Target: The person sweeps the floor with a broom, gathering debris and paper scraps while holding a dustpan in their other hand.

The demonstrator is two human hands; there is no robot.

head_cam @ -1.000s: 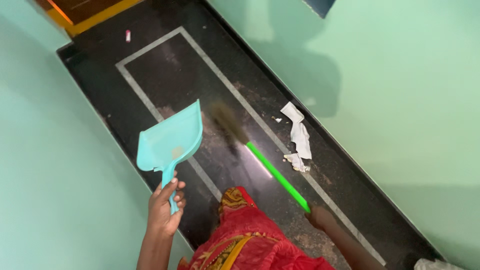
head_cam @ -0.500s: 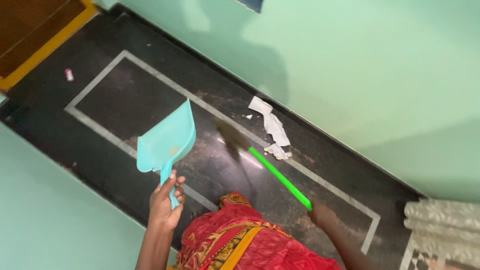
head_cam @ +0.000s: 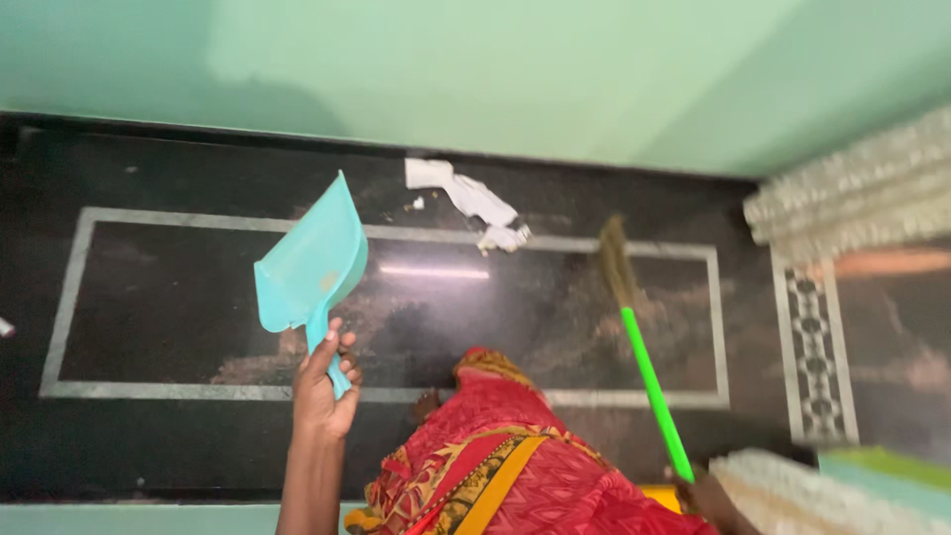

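Dark polished floor [head_cam: 198, 297] with a pale inlaid border is filling mid-frame, green wall along the top. Left hand [head_cam: 322, 391], lower centre-left, is wrapping its fingers around the handle of a turquoise dustpan [head_cam: 309, 266]: thin plastic, likely light and stiff, best gripped by the handle. Right hand [head_cam: 705, 495], lower right and mostly cropped, seems to be holding the green-handled broom [head_cam: 639, 347]. Crumpled paper [head_cam: 471, 203] is lying top centre.
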